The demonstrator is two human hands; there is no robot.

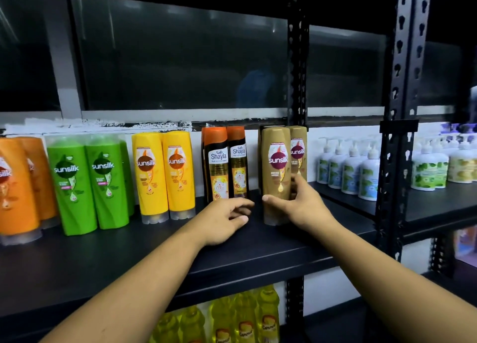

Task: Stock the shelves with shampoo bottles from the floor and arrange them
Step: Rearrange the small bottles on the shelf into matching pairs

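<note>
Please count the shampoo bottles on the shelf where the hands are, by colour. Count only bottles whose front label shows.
Orange bottles: 2
Green bottles: 2
Yellow bottles: 2
Black bottles with orange caps: 2
Gold bottles: 2
Total: 10
Slivers of further bottles behind are not counted.

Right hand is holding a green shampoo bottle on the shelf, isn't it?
Not quite. The head view shows the right hand gripping a gold Sunsilk bottle, not a green one. That bottle does stand on the shelf. The green bottles stand further left, with no hand on them.
</note>
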